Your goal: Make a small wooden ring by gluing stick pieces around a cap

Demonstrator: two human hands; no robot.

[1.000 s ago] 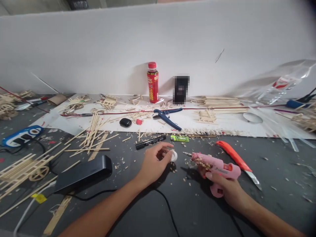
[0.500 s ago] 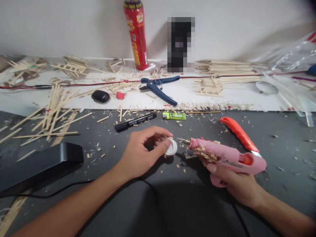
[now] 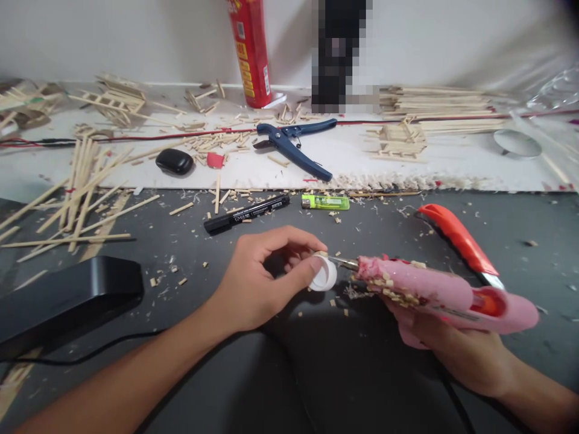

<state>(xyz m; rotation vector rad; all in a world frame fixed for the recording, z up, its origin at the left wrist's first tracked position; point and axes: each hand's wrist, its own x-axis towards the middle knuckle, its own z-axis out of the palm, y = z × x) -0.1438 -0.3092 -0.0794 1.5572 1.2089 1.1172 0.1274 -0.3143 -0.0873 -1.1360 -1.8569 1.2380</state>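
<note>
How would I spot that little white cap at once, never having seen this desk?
Find the dark grey tabletop before the white wall. Near its middle, the person's left hand pinches a small, round, white plastic-looking cap beside the metal nozzle of a pink glue gun. Unlike the pink gun, the cap is white and hollow.

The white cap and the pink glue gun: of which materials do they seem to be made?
White cap: probably plastic, smooth, evenly white and opaque. Glue gun: likely moulded plastic, with a soft sheen; its nozzle looks like metal, silvery and shiny.
</note>
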